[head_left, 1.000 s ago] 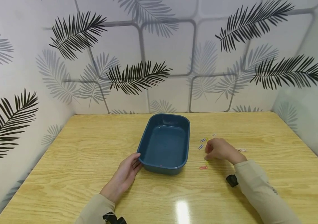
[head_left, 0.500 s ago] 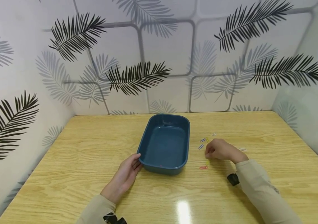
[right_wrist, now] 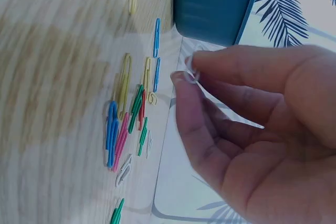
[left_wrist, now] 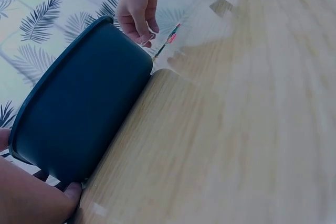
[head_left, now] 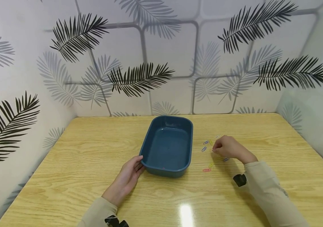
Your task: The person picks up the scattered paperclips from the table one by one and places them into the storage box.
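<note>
My left hand (head_left: 128, 176) holds the near left corner of a dark blue rectangular basin (head_left: 168, 148), thumb on the rim and fingers against the outer side. To the right of the basin, my right hand (head_left: 230, 148) pinches a white paper clip (right_wrist: 192, 72) between thumb and index fingertip, raised above the tabletop. Part of that clip is hidden by the fingertips. Below the hand, in the right wrist view, lie several loose paper clips: a pink one (right_wrist: 121, 141), a blue one (right_wrist: 111, 135), a yellow one (right_wrist: 124, 86) and a green one (right_wrist: 136, 108) among them.
The wood-grain table (head_left: 93, 151) runs back to a leaf-patterned wall (head_left: 170, 47). A red paper clip (head_left: 206, 170) lies near the basin's front right corner, and two purplish-blue clips, one of them a blue clip (head_left: 204, 149), lie beside its right side.
My right hand has lifted from the table and shifted slightly back and right with the white paper clip, uncovering blue and yellow clips. The left hand and basin have stayed put.
</note>
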`<state>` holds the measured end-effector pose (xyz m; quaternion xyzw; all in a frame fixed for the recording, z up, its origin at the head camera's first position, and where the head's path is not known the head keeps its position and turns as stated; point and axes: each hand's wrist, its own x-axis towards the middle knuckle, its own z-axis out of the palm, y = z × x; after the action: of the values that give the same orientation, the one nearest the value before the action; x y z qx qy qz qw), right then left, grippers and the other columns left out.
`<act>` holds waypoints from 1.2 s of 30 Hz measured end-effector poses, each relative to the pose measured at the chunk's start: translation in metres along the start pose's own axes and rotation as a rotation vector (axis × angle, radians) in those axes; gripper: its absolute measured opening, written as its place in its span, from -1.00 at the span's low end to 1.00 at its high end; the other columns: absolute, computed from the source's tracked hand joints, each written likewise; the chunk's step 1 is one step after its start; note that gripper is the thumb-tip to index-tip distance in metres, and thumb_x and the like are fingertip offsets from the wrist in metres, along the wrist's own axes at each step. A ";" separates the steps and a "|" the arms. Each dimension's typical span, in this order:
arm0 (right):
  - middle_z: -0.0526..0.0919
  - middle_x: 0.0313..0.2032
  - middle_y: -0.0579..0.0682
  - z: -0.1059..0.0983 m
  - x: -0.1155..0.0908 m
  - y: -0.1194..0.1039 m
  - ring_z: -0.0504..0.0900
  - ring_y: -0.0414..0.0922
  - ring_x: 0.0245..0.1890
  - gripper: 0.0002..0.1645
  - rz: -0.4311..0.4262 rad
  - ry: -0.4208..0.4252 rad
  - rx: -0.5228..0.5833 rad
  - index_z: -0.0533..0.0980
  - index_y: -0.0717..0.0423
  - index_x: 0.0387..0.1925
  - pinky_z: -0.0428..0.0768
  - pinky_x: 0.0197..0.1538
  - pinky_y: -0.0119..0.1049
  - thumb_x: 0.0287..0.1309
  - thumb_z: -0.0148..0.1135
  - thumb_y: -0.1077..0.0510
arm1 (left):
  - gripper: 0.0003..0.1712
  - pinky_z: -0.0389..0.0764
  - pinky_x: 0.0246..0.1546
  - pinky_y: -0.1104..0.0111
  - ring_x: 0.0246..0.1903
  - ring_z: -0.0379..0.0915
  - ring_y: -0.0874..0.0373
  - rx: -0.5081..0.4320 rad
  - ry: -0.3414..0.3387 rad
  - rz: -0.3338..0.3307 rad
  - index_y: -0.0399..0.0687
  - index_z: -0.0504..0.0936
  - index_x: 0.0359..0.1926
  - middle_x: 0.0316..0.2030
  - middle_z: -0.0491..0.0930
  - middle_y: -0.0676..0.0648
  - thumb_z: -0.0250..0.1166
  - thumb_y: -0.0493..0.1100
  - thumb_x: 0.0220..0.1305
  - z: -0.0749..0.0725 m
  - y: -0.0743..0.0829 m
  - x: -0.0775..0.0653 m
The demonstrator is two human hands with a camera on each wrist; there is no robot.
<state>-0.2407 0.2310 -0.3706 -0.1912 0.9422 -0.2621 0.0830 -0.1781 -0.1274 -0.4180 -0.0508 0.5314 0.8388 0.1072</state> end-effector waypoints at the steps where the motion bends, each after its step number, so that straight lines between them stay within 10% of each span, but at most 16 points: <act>1: 0.57 -0.56 -0.01 0.000 0.000 0.000 0.43 -0.18 -0.59 -0.85 0.009 0.009 0.014 0.63 0.34 -0.36 0.46 -0.49 -0.30 0.22 0.17 0.32 | -0.44 0.17 0.31 0.21 0.27 0.16 -0.02 0.000 0.000 -0.001 -0.48 0.19 0.33 0.30 0.24 -0.34 0.01 -0.24 0.43 0.000 0.000 0.000; 36: 0.64 -0.44 0.00 0.000 0.002 0.002 0.63 -0.04 -0.43 -0.89 0.006 0.126 0.098 0.57 0.36 -0.26 0.54 -0.42 -0.26 0.21 0.20 0.34 | -0.46 0.24 0.25 0.24 0.13 0.28 0.08 0.015 0.016 -0.008 -0.45 0.22 0.31 0.17 0.36 -0.23 0.03 -0.23 0.43 0.000 0.000 0.000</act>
<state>-0.2432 0.2316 -0.3711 -0.1671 0.9322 -0.3192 0.0335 -0.1781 -0.1273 -0.4181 -0.0588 0.5381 0.8340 0.1068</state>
